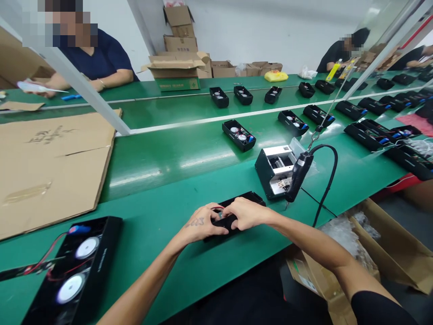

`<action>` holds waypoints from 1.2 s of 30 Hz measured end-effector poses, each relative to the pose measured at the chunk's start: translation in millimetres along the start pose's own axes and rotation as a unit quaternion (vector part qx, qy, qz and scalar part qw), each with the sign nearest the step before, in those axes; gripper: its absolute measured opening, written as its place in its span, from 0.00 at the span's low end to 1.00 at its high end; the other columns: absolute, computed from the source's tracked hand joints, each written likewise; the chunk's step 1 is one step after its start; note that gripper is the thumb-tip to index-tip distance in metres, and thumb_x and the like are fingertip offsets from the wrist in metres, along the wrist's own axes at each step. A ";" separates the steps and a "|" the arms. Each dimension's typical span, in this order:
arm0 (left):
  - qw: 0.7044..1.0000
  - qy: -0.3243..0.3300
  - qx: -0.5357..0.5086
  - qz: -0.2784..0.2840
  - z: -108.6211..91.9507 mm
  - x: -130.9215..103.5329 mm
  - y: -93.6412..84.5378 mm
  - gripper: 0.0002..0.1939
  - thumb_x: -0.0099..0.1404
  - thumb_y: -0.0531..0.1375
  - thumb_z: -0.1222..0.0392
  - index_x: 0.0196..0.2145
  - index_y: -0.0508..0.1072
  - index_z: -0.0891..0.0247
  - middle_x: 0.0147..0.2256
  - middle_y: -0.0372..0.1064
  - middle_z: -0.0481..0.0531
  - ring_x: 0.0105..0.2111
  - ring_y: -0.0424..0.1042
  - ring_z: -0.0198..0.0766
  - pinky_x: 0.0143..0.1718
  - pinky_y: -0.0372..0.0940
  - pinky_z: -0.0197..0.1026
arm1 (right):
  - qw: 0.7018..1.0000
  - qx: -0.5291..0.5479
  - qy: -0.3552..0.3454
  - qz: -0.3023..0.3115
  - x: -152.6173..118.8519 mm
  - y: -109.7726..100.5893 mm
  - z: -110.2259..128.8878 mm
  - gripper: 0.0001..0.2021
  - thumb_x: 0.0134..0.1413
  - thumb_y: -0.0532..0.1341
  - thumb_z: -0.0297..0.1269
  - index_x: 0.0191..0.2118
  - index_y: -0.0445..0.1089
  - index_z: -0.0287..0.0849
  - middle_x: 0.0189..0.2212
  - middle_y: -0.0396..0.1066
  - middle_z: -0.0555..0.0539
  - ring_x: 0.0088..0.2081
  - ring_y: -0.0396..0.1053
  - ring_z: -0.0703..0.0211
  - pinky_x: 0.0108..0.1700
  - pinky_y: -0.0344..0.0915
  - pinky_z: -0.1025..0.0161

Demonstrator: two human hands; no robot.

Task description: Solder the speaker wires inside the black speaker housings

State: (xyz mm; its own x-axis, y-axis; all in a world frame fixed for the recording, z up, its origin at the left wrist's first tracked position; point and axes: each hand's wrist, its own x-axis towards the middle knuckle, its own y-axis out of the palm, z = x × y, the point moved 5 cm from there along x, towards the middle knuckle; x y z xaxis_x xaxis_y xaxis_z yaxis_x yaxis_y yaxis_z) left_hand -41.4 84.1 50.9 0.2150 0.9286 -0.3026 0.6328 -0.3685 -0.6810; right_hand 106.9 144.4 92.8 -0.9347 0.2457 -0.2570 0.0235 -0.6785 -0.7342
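A black rectangular casing (251,198) lies on the green bench in front of me, with both my hands over it. My left hand (204,222) grips its left part, the thumb along the near side and the fingers bent over the inside. Fingers of my right hand (246,214) reach into the casing's middle, thumb and fingers close together. A bit of red wire shows between the hands; what my right fingers pinch is hidden. Nearby at the lower left is a larger-looking open black casing (107,253) with two white round parts (87,247), a blue part (80,229) and red wires.
A black electric screwdriver (299,177) hangs beside a silver and black screw feeder (269,174). Flattened cardboard (57,158) covers the left. More open casings (238,135) stand on the belt. Cardboard boxes with plastic (389,243) are at lower right. Other people sit across the line.
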 end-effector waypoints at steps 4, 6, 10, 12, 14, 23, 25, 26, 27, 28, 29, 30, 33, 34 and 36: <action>1.000 0.016 -0.001 0.000 -4.3 -2.2 2.0 0.17 0.55 0.74 0.41 0.23 0.81 0.55 0.59 0.77 0.50 0.60 0.75 0.53 0.60 0.69 0.47 | 0.999 -0.037 -0.004 0.004 -7.0 0.5 2.7 0.22 0.55 0.68 0.27 0.56 0.81 0.41 0.29 0.82 0.48 0.32 0.77 0.52 0.35 0.56 0.62; 1.000 0.023 -0.001 -0.001 -5.5 -3.1 3.0 0.17 0.55 0.74 0.41 0.24 0.81 0.55 0.58 0.78 0.49 0.61 0.75 0.53 0.60 0.68 0.47 | 0.999 -0.049 0.002 0.011 -10.0 0.5 3.7 0.23 0.56 0.67 0.27 0.57 0.80 0.42 0.26 0.81 0.49 0.31 0.77 0.52 0.33 0.54 0.62; 1.000 0.029 -0.002 -0.006 -4.3 -3.3 3.4 0.17 0.56 0.74 0.42 0.23 0.81 0.56 0.58 0.78 0.50 0.62 0.73 0.54 0.61 0.68 0.48 | 0.997 -0.070 0.004 0.017 -12.3 1.6 5.5 0.24 0.56 0.66 0.27 0.58 0.80 0.44 0.29 0.82 0.48 0.33 0.78 0.50 0.33 0.54 0.62; 1.000 0.028 -0.005 -0.007 -2.1 -1.9 2.5 0.17 0.55 0.74 0.43 0.22 0.80 0.56 0.58 0.78 0.50 0.62 0.74 0.54 0.61 0.68 0.48 | 0.996 -0.083 0.008 0.007 -10.5 2.2 5.5 0.23 0.56 0.68 0.30 0.58 0.80 0.44 0.30 0.83 0.47 0.34 0.79 0.48 0.33 0.54 0.61; 1.000 0.028 -0.010 -0.006 0.2 0.5 0.9 0.17 0.55 0.73 0.43 0.21 0.78 0.57 0.59 0.78 0.50 0.60 0.75 0.53 0.59 0.69 0.48 | 0.995 -0.094 0.016 -0.007 -7.0 2.5 5.1 0.21 0.56 0.71 0.36 0.56 0.81 0.43 0.30 0.83 0.45 0.35 0.80 0.47 0.33 0.55 0.61; 0.999 0.021 -0.029 0.018 3.5 6.6 -4.3 0.16 0.53 0.74 0.45 0.21 0.78 0.56 0.57 0.79 0.50 0.61 0.75 0.52 0.59 0.69 0.46 | 0.996 -0.076 0.037 -0.014 2.0 1.0 3.4 0.20 0.55 0.74 0.40 0.53 0.83 0.44 0.26 0.81 0.48 0.31 0.80 0.50 0.29 0.53 0.62; 0.999 0.023 -0.032 0.020 3.4 6.4 -3.6 0.17 0.53 0.75 0.45 0.20 0.77 0.57 0.57 0.79 0.51 0.62 0.74 0.52 0.60 0.68 0.46 | 0.996 -0.075 0.039 -0.025 1.1 1.9 3.3 0.18 0.54 0.74 0.39 0.51 0.84 0.44 0.25 0.81 0.48 0.31 0.80 0.50 0.30 0.53 0.62; 0.999 0.025 -0.034 0.020 3.4 6.4 -3.4 0.17 0.53 0.74 0.44 0.20 0.77 0.57 0.57 0.79 0.51 0.62 0.74 0.52 0.60 0.68 0.46 | 0.996 -0.072 0.041 -0.031 0.8 2.6 3.0 0.18 0.53 0.73 0.39 0.51 0.84 0.45 0.25 0.81 0.48 0.32 0.80 0.50 0.30 0.54 0.62; 0.999 0.028 -0.036 0.019 3.2 6.7 -3.3 0.18 0.54 0.74 0.44 0.20 0.77 0.57 0.58 0.79 0.51 0.62 0.74 0.52 0.59 0.69 0.46 | 0.996 -0.070 0.042 -0.037 0.8 3.4 2.8 0.19 0.53 0.73 0.39 0.51 0.84 0.46 0.26 0.82 0.48 0.32 0.80 0.50 0.31 0.54 0.62; 0.999 0.032 -0.039 0.018 3.1 7.1 -3.5 0.19 0.55 0.74 0.43 0.20 0.77 0.58 0.58 0.78 0.51 0.61 0.75 0.51 0.59 0.69 0.46 | 0.996 -0.072 0.044 -0.043 1.1 4.2 2.5 0.19 0.53 0.72 0.38 0.52 0.84 0.47 0.26 0.82 0.48 0.32 0.80 0.50 0.31 0.54 0.61; 0.998 0.037 -0.041 0.018 2.8 7.6 -3.9 0.19 0.56 0.73 0.42 0.20 0.77 0.58 0.58 0.78 0.51 0.59 0.76 0.50 0.58 0.70 0.45 | 0.995 -0.076 0.046 -0.049 1.8 4.7 2.4 0.20 0.53 0.72 0.38 0.53 0.84 0.48 0.26 0.82 0.48 0.33 0.81 0.49 0.31 0.54 0.61; 0.998 0.043 -0.042 0.017 2.5 8.3 -4.5 0.20 0.56 0.73 0.41 0.20 0.77 0.58 0.58 0.78 0.51 0.58 0.77 0.49 0.57 0.70 0.45 | 0.994 -0.083 0.047 -0.053 2.8 5.0 2.7 0.21 0.53 0.71 0.37 0.54 0.84 0.48 0.27 0.83 0.48 0.33 0.81 0.49 0.31 0.54 0.61; 0.998 0.056 -0.038 0.013 1.2 8.8 -6.2 0.21 0.57 0.73 0.40 0.21 0.78 0.58 0.57 0.78 0.50 0.54 0.79 0.47 0.56 0.71 0.44 | 0.992 -0.102 0.053 -0.052 5.4 6.4 5.0 0.22 0.53 0.70 0.36 0.56 0.83 0.49 0.28 0.83 0.46 0.35 0.82 0.47 0.32 0.56 0.60; 0.998 0.058 -0.032 0.009 0.4 7.8 -5.8 0.20 0.57 0.73 0.40 0.22 0.79 0.58 0.57 0.78 0.50 0.53 0.79 0.47 0.55 0.71 0.44 | 0.992 -0.103 0.054 -0.049 4.6 7.2 6.5 0.23 0.54 0.70 0.36 0.57 0.83 0.49 0.29 0.84 0.46 0.35 0.82 0.46 0.32 0.57 0.59; 0.998 0.062 -0.015 -0.004 -1.8 2.6 -1.8 0.17 0.58 0.74 0.42 0.24 0.81 0.57 0.57 0.78 0.51 0.55 0.78 0.49 0.58 0.70 0.47 | 0.993 -0.103 0.036 -0.049 -3.3 9.3 11.0 0.22 0.56 0.70 0.36 0.58 0.82 0.48 0.31 0.84 0.45 0.37 0.82 0.46 0.37 0.63 0.58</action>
State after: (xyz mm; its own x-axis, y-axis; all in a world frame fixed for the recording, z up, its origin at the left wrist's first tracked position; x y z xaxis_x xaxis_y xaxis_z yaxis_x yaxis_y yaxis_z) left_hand -40.6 87.3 52.6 0.2996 0.9303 -0.2117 0.6569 -0.3620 -0.6614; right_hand 106.3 129.7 93.7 -0.9083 0.3571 -0.2177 0.0135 -0.4952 -0.8687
